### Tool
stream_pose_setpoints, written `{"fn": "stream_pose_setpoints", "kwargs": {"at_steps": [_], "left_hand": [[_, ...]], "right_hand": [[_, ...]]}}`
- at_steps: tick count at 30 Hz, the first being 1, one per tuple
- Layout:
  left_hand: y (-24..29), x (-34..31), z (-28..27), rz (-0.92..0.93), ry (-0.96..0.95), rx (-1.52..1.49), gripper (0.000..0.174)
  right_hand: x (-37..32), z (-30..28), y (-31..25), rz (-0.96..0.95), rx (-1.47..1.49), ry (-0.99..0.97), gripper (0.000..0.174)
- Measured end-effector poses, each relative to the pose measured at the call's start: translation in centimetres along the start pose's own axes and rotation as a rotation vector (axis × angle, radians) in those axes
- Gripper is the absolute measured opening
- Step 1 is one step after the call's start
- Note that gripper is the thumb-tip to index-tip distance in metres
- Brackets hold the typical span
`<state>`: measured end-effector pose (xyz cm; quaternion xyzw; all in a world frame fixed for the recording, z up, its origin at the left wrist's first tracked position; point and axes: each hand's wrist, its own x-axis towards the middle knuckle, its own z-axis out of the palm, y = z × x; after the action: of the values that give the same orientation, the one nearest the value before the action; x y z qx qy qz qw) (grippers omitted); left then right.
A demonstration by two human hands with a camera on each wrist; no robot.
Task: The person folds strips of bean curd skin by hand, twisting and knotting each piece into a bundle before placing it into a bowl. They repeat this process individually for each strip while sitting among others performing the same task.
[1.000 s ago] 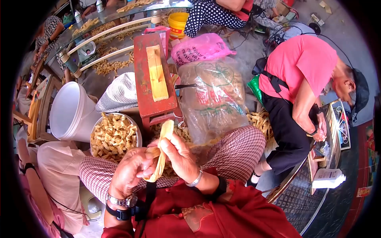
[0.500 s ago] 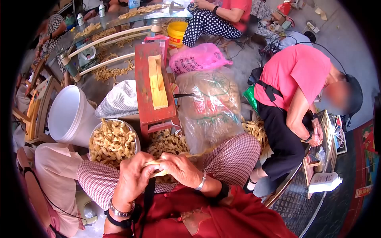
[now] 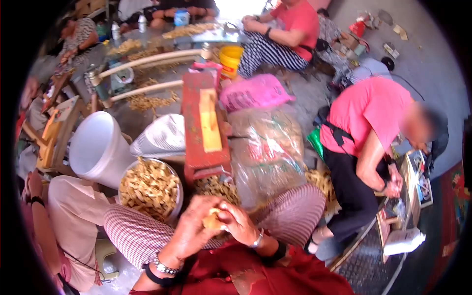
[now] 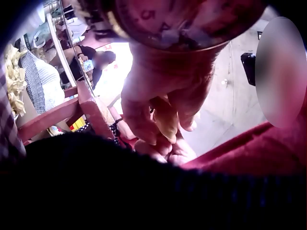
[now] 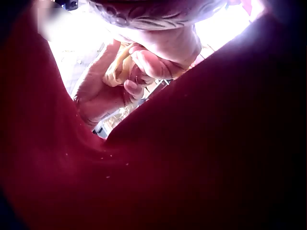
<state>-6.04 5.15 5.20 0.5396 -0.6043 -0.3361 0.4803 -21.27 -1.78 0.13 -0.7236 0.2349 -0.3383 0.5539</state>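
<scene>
Close over the lap in the head view, both hands work on a yellow strip (image 3: 212, 221), soft and folded into a small bundle. The left hand (image 3: 192, 230) grips it from the left with curled fingers. From the other side the right hand (image 3: 238, 223) pinches it between thumb and fingers. In the right wrist view the strip (image 5: 119, 69) shows as a looped band between the two hands. A metal basin (image 3: 180, 194) of similar yellow knotted pieces (image 3: 150, 189) stands just beyond the left knee. More such pieces (image 3: 216, 189) lie ahead of the hands.
A red wooden bench (image 3: 194, 132) bears a yellow wooden block (image 3: 210, 123). To its left is a white bucket (image 3: 96, 142); to its right, a clear plastic bag (image 3: 268, 152) and a pink bag (image 3: 255, 93). A person in a pink shirt (image 3: 368, 110) bends close at the right.
The strip stood up as a long loop, then was drawn down between both hands and is now a compact bundle. The head view has tilted upward, showing more of the far room.
</scene>
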Motion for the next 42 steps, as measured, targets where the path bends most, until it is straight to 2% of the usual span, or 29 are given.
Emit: {"fn": "stream_pose_setpoints", "kwargs": {"at_steps": [1,2,4,6,7,8,10,11,14,15,16,18,19,21,24,25,28,30,32,38,41,42], "left_hand": [[-0.6,0.1,0.2,0.082,0.025,0.093,0.042],[-2.4,0.0,0.3,0.124,-0.020,-0.060,0.037],[-2.0,0.0,0.5,-0.017,0.000,-0.227,0.039],[-1.3,-0.4,-0.1,-0.357,-0.151,-0.629,0.044],[-1.6,-0.6,-0.1,-0.354,-0.177,-0.654,0.047],[-2.1,-0.8,-0.3,-0.349,-0.211,-0.659,0.050],[-4.1,-1.3,0.6,-0.459,-0.245,-0.815,0.050],[-4.6,-1.2,0.5,-0.524,-0.226,-0.747,0.046],[-1.2,-0.4,-0.3,-0.545,-0.245,-1.118,0.045],[-2.0,-0.5,-0.2,-0.557,-0.247,-1.131,0.046],[-2.4,-0.8,-0.4,-0.525,-0.246,-1.184,0.046],[-2.5,-0.9,-1.1,-0.457,-0.241,-1.293,0.047],[-2.3,-0.9,-1.7,-0.477,-0.184,-1.347,0.045],[-2.4,-1.0,-2.3,-0.455,-0.130,-1.331,0.046],[-3.0,-0.5,-2.6,-0.436,-0.068,-1.273,0.046],[-2.5,-0.2,-2.6,-0.419,-0.018,-1.207,0.046],[-2.6,0.1,-1.7,-0.442,0.093,-0.843,0.045],[-3.8,0.5,-0.9,-0.452,0.135,-0.601,0.041],[-4.3,0.2,-1.0,-0.521,0.128,-0.455,0.037],[-4.5,0.9,-1.4,-0.556,0.135,-0.568,0.023],[-4.8,0.9,-1.5,-0.518,0.189,-0.590,0.019],[-4.9,0.9,-1.9,-0.496,0.208,-0.679,0.017]], "right_hand": [[0.2,0.0,-0.2,0.050,0.031,-0.004,0.024],[0.5,0.0,-0.4,0.101,0.063,-0.006,0.024],[0.8,0.1,-1.3,0.159,0.180,0.000,0.028],[0.3,0.1,-0.6,0.229,0.098,0.098,0.029],[0.3,-0.2,-1.2,0.189,0.004,0.102,0.026],[0.5,-0.5,-0.9,0.059,-0.129,0.087,0.026],[0.7,-0.9,0.1,-0.196,-0.391,0.059,0.027],[0.6,-0.8,0.0,-0.225,-0.329,0.043,0.046],[-1.0,-1.4,0.4,0.244,0.140,-0.004,0.050],[-0.9,-1.8,0.2,0.099,0.049,0.043,0.049],[-1.3,-2.1,1.3,0.097,0.096,0.068,0.044],[-1.9,-3.7,1.3,0.150,-0.001,0.132,0.033],[-2.2,-4.8,1.6,0.189,0.025,0.154,0.033],[-2.6,-6.2,1.8,0.224,0.086,0.169,0.028],[-2.1,-5.8,0.6,0.465,0.154,0.021,0.025],[-1.8,-5.6,0.8,0.405,0.072,-0.066,0.022],[-0.8,-4.1,-0.3,0.544,0.019,-0.150,0.022],[-0.6,-3.5,1.0,0.467,0.046,-0.151,0.021],[-0.6,-2.5,1.2,0.475,0.036,-0.143,0.021],[0.8,-1.2,1.9,0.456,0.030,-0.166,0.022],[1.9,-0.2,0.7,0.449,0.081,-0.165,0.023],[2.0,-0.3,0.8,0.409,0.046,-0.175,0.024]]}}
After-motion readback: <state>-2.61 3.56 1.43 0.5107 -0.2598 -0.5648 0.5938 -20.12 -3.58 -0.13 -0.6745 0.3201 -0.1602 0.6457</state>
